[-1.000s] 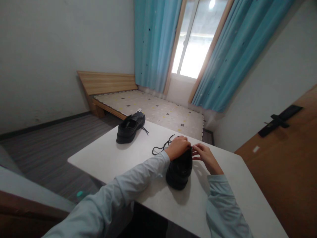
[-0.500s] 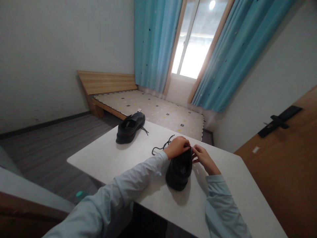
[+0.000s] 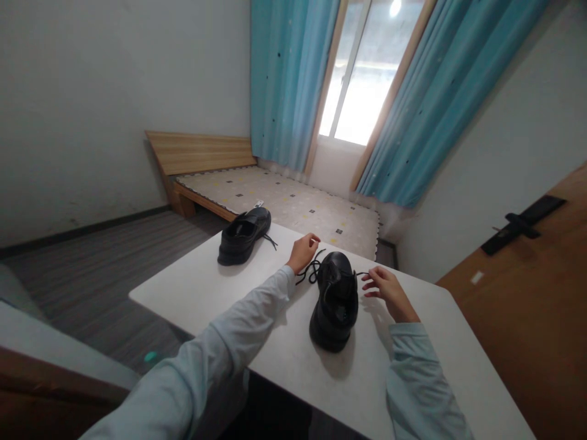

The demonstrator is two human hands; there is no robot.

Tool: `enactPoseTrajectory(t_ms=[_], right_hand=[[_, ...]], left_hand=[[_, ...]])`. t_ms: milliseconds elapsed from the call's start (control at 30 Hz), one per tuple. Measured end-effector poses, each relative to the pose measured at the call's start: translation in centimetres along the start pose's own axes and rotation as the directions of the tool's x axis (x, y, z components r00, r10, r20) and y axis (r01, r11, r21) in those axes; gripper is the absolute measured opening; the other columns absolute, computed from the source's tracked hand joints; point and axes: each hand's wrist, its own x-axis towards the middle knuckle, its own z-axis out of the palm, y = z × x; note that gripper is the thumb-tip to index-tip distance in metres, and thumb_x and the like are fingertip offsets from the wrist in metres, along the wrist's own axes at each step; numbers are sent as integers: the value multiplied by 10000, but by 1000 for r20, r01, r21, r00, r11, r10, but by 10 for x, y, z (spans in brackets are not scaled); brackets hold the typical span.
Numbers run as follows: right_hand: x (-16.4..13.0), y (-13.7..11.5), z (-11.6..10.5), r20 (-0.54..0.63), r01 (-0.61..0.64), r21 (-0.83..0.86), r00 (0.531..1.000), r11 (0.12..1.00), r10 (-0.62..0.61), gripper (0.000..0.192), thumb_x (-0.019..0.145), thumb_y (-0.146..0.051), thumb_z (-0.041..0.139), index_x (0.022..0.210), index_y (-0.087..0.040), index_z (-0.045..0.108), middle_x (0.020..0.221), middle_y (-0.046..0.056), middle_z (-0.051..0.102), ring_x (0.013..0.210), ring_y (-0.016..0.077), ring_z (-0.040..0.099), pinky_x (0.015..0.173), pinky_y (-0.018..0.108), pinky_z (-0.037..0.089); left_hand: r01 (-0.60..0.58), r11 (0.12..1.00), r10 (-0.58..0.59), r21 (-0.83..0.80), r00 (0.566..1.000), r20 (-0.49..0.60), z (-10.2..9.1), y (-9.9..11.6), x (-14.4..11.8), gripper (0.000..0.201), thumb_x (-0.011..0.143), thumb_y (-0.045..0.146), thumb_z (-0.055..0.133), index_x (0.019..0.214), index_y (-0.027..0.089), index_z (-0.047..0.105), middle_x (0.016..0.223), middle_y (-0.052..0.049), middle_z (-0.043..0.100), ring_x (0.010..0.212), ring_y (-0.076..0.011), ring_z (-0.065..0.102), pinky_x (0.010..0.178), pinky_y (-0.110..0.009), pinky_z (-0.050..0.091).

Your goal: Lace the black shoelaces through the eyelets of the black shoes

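A black lace-up shoe [image 3: 334, 305] stands upright on the white table [image 3: 220, 293], its heel towards me. To its right, my right hand [image 3: 387, 290] pinches a shoelace [image 3: 362, 273] that runs out from the shoe's lacing flap. The other fingers of that hand are spread. Left of the shoe, my left hand [image 3: 304, 252] hovers near the toe with loosely curled fingers slightly apart and nothing visible in them. Loose black lace loops [image 3: 313, 269] lie between that hand and the shoe. A second black shoe [image 3: 243, 237] sits farther left, its lace trailing to the right.
Beyond the table is a low bed [image 3: 293, 195] with a patterned mattress and wooden headboard [image 3: 202, 153]. Blue curtains [image 3: 293, 79] flank a bright window. On the right is a wooden door [image 3: 495, 305] with a black handle [image 3: 523, 226].
My left hand has come off the shoe and moved left, uncovering its front. My right hand has shifted slightly right, drawing a lace out to the side.
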Motion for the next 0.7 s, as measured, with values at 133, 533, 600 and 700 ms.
enactPoseTrajectory(t_ms=[133, 533, 600, 700], right_hand=[[1, 0, -2, -64, 2, 45, 998, 999, 1, 213, 694, -363, 610, 676, -188, 491, 698, 6, 628, 489, 116, 582, 391, 243, 505], [3, -4, -6, -299, 138, 165, 951, 976, -84, 233, 691, -379, 629, 707, -184, 503, 696, -4, 631, 479, 106, 578, 377, 241, 519], [5, -4, -8, -332, 174, 180, 937, 968, -107, 267, 673, -406, 646, 703, -184, 501, 683, -13, 624, 477, 100, 577, 377, 231, 520], [6, -4, -9, -364, 220, 183, 920, 958, -141, 315, 651, -445, 663, 697, -180, 500, 673, -20, 617, 477, 93, 581, 382, 223, 523]], left_hand=[[-71, 963, 43, 261, 993, 110, 9, -15, -5, 218, 858, 227, 513, 1009, 225, 671, 996, -66, 638, 980, -193, 554, 882, -311, 407], [-179, 864, 65, 470, 966, 249, 11, -16, -11, 121, 791, 260, 617, 865, 219, 703, 964, -78, 672, 1028, -261, 499, 869, -409, 308], [-170, 861, 57, 479, 969, 241, 11, -15, -11, 110, 788, 240, 610, 835, 201, 702, 919, -90, 680, 1010, -262, 515, 876, -420, 293], [-147, 860, 42, 489, 975, 219, 10, -12, -11, 127, 797, 204, 576, 855, 189, 688, 907, -102, 683, 996, -264, 535, 880, -431, 292]])
